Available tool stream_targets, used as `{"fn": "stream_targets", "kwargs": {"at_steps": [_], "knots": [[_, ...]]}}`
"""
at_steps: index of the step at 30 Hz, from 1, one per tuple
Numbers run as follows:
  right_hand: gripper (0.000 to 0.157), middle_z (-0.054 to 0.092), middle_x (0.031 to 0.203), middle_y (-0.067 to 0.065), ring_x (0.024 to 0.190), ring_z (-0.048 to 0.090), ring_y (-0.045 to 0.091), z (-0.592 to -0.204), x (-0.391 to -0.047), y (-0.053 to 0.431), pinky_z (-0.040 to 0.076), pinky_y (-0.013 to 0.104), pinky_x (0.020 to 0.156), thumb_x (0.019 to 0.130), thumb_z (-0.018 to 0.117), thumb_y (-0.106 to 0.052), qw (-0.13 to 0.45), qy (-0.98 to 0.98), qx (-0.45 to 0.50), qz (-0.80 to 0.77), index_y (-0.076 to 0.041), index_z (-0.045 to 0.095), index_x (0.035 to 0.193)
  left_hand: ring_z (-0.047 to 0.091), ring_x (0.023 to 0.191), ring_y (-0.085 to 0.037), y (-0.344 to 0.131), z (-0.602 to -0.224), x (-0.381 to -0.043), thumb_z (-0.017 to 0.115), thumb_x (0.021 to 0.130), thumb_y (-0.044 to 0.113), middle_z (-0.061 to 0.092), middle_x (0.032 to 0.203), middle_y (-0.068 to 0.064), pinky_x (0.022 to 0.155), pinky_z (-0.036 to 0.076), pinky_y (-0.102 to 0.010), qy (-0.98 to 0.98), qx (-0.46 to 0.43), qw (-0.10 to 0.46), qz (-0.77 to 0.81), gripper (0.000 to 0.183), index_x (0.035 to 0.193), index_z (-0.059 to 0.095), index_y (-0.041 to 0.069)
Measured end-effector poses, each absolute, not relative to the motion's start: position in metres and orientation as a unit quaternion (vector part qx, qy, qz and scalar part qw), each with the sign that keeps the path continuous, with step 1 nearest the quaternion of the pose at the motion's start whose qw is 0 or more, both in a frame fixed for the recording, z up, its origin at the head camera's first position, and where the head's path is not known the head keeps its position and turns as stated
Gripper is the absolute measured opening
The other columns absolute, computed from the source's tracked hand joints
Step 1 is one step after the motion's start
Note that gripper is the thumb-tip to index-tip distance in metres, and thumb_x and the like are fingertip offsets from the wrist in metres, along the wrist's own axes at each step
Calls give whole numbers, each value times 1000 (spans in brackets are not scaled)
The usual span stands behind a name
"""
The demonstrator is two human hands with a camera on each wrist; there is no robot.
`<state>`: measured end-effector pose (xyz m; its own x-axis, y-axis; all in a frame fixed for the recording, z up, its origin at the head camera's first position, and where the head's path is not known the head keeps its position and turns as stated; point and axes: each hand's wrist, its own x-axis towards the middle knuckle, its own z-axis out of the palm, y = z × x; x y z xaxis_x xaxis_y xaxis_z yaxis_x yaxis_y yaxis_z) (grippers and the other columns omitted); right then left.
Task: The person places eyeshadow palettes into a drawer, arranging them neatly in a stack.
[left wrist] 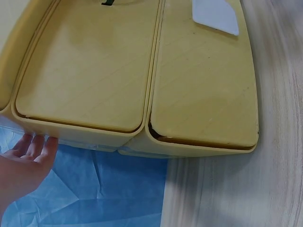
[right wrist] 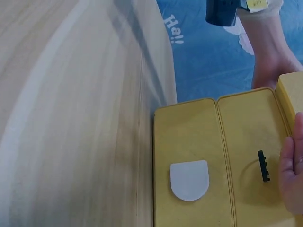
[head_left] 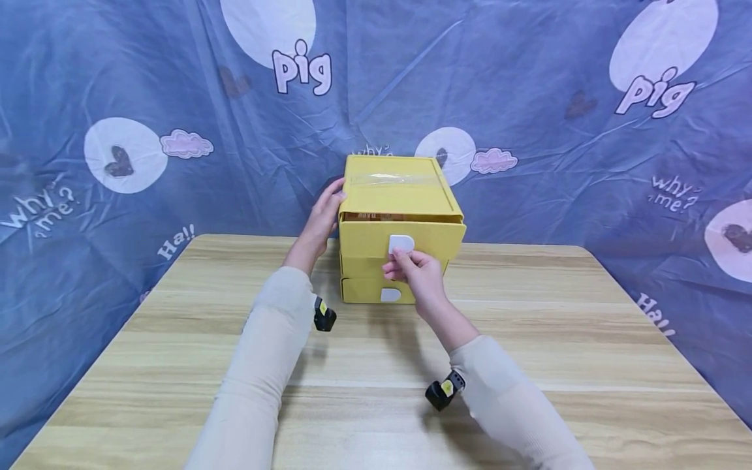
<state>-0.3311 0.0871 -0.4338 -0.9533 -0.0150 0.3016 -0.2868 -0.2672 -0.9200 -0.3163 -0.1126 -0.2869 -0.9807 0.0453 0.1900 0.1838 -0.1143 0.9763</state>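
A yellow drawer box (head_left: 393,196) with stacked drawers stands at the back of the table, clear tape across its top. Its top drawer (head_left: 364,241) juts out a little, and something brownish shows in the gap above the front. My right hand (head_left: 425,277) pinches the white tab (head_left: 401,243) on that drawer between thumb and fingers. With fingers extended, my left hand (head_left: 317,225) rests against the box's left side, and the left wrist view shows its fingertips on the side wall. In the right wrist view only part of my right hand (right wrist: 294,170) appears.
The bottom drawer carries another white tab (head_left: 390,295); a middle drawer has a black handle (right wrist: 263,165). A wooden table (head_left: 352,391) lies under the box. Behind it hangs a blue printed cloth (head_left: 376,78). Both wrists wear black cameras.
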Motion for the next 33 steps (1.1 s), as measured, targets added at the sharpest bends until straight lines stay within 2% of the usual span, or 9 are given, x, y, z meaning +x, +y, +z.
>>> {"fn": "stream_targets", "kwargs": {"at_steps": [8, 14, 15, 17, 27, 30, 33], "knots": [[40, 62, 74, 21, 58, 60, 29, -418, -332, 80, 48, 39, 56, 78, 60, -35, 96, -606, 108, 782, 4, 63, 88, 29, 118, -17, -112, -284, -314, 45, 85, 30, 36, 131, -1, 91, 21, -50, -667, -80, 47, -739, 46, 130, 38, 25], [40, 63, 73, 16, 58, 61, 24, -407, -330, 79, 48, 35, 58, 78, 60, -36, 81, -615, 95, 779, 2, 63, 88, 30, 117, -17, -110, -284, -314, 45, 85, 29, 37, 130, -1, 91, 22, -49, -663, -76, 47, -743, 45, 130, 39, 25], [36, 63, 72, 16, 57, 61, 23, -394, -318, 78, 48, 34, 58, 80, 59, -33, 73, -611, 99, 782, 2, 63, 88, 31, 117, -17, -110, -284, -314, 45, 85, 30, 37, 130, -1, 91, 22, -50, -664, -75, 47, -743, 45, 129, 40, 26], [36, 63, 71, 15, 56, 61, 22, -391, -317, 77, 48, 35, 58, 80, 59, -33, 70, -610, 95, 783, 2, 63, 87, 30, 117, -17, -110, -284, -315, 45, 85, 29, 38, 130, -1, 91, 21, -50, -664, -75, 47, -742, 45, 130, 39, 26], [42, 62, 74, 19, 57, 60, 25, -407, -331, 80, 48, 38, 58, 77, 61, -37, 83, -617, 92, 777, 4, 62, 89, 31, 117, -18, -109, -285, -315, 45, 85, 29, 38, 130, -1, 91, 22, -49, -666, -71, 46, -741, 45, 130, 39, 26], [41, 63, 74, 18, 57, 61, 25, -405, -329, 82, 48, 35, 57, 78, 59, -36, 59, -620, 103, 776, 3, 63, 91, 35, 114, -18, -108, -285, -316, 44, 85, 29, 38, 129, -2, 90, 26, -45, -663, -74, 47, -743, 45, 130, 39, 26], [40, 63, 76, 15, 61, 61, 23, -392, -317, 82, 48, 32, 59, 82, 55, -36, 2, -652, 117, 749, 1, 62, 93, 41, 107, -19, -106, -285, -317, 43, 86, 28, 40, 127, -4, 86, 31, -40, -664, -77, 53, -742, 45, 130, 39, 25]]}}
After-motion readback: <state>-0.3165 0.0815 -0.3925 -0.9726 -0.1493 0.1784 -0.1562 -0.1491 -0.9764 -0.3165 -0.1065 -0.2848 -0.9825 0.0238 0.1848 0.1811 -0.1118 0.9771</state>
